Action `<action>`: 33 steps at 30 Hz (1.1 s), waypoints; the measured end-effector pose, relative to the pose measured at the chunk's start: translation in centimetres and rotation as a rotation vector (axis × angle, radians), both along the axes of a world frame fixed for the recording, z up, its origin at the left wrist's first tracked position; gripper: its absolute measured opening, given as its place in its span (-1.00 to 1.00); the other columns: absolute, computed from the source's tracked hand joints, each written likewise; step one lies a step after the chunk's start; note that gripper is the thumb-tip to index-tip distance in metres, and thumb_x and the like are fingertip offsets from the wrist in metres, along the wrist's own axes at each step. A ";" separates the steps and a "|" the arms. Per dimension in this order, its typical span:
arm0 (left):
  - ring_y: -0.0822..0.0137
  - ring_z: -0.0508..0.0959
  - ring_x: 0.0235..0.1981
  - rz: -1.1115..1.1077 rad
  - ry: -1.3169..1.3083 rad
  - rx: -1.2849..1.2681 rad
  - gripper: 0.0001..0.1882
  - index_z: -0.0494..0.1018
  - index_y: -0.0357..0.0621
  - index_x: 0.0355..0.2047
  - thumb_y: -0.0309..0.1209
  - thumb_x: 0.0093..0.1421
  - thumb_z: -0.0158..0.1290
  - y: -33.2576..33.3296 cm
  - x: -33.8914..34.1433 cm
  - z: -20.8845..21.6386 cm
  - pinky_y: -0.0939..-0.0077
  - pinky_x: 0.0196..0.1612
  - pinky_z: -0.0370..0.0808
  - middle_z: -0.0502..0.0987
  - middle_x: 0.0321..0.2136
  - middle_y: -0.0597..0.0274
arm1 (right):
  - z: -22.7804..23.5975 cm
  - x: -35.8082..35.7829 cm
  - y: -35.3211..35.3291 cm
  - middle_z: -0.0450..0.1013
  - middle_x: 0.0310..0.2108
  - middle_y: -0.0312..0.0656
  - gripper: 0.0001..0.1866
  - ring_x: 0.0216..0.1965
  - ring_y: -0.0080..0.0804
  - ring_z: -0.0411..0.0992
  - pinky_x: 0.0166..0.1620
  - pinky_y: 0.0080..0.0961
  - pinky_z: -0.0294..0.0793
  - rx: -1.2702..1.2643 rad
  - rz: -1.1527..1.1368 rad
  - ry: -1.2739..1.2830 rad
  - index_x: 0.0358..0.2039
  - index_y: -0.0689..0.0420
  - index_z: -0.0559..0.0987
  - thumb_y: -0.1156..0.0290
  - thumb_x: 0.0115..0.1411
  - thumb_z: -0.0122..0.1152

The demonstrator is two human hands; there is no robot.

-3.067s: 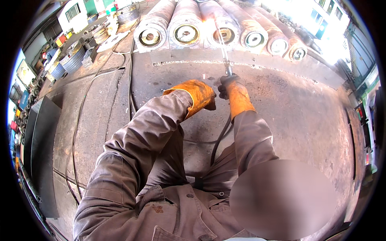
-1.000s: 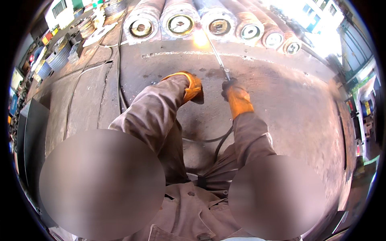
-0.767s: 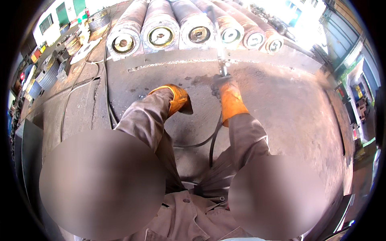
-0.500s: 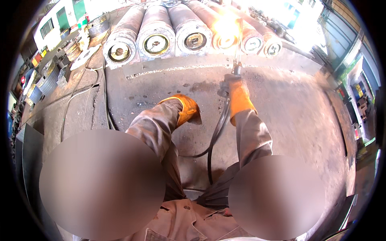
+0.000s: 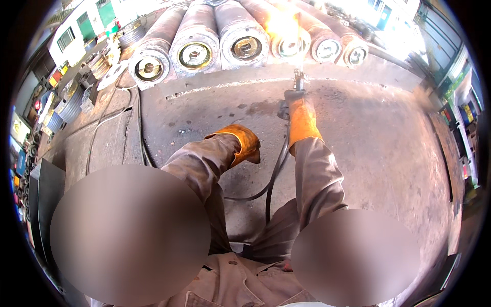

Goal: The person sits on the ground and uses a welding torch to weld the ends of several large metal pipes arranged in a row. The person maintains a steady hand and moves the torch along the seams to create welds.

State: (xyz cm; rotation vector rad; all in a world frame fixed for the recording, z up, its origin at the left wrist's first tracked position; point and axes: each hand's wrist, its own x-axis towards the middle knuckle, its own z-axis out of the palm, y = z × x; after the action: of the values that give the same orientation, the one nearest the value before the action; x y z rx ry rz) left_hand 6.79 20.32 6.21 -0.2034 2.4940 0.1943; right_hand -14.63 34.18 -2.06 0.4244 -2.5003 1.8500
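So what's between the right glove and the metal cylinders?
In the head view, the lit gas torch, held by the right hand, over brown ground and a grey strip.

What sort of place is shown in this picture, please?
Probably a metalworking shop or yard: the gloved right hand holds a torch with a bright flame, near a row of thick metal cylinders.

Six metal cylinders point(image 5: 243, 31), two orange gloves point(image 5: 304, 121), one torch point(image 5: 299, 80), one flame point(image 5: 283, 30)
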 end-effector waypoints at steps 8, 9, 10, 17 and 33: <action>-0.12 0.64 0.50 -0.010 -0.047 -0.061 -0.26 0.65 0.19 0.54 0.08 0.40 0.31 -1.5 0.6 -1.5 -0.01 0.55 0.57 0.66 0.51 0.07 | 4.5 4.4 -1.2 0.65 -0.49 -0.20 -0.56 -0.50 -0.30 0.65 -0.40 -0.20 0.55 -0.060 0.031 -0.154 -0.19 0.22 0.80 0.06 0.55 0.29; -0.12 0.64 0.50 -0.012 -0.055 -0.071 -0.26 0.65 0.19 0.55 0.08 0.40 0.31 -1.4 0.4 -1.7 -0.01 0.55 0.57 0.66 0.51 0.07 | 4.7 4.3 -1.1 0.65 -0.49 -0.21 -0.57 -0.50 -0.31 0.65 -0.40 -0.21 0.55 -0.065 0.025 -0.198 -0.20 0.21 0.80 0.07 0.55 0.29; -0.12 0.64 0.50 -0.017 -0.057 -0.080 -0.25 0.64 0.20 0.55 0.08 0.40 0.31 -1.0 0.2 -1.6 -0.01 0.55 0.57 0.66 0.51 0.07 | 4.2 3.5 -0.9 0.63 -0.49 -0.23 -0.59 -0.51 -0.32 0.63 -0.41 -0.21 0.54 -0.069 0.021 -0.190 -0.19 0.20 0.79 0.08 0.55 0.28; -0.08 0.58 0.57 0.002 -0.046 -0.039 -0.21 0.57 0.27 0.62 0.12 0.44 0.29 -0.5 1.2 -0.3 -0.01 0.62 0.51 0.60 0.58 0.15 | 5.0 4.9 -0.7 0.59 -0.50 -0.24 -0.68 -0.57 -0.37 0.54 -0.47 -0.24 0.48 -0.206 0.041 -0.271 -0.13 0.25 0.75 0.21 0.53 0.31; -0.22 0.83 0.20 -0.007 0.122 -0.026 -0.48 0.82 -0.03 0.19 -0.02 0.34 0.35 -1.9 1.6 -2.8 -0.11 0.23 0.72 0.84 0.11 -0.11 | 6.7 10.6 1.0 0.74 -0.21 -0.14 -0.40 -0.23 -0.31 0.68 -0.08 -0.25 0.57 -0.263 0.180 -0.221 0.18 0.22 0.74 -0.11 0.53 0.33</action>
State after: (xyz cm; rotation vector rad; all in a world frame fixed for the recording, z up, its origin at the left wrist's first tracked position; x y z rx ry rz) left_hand 8.43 18.39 3.44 -0.1985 2.6195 0.1762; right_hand -4.02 35.17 4.67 0.4748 -2.3620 2.3774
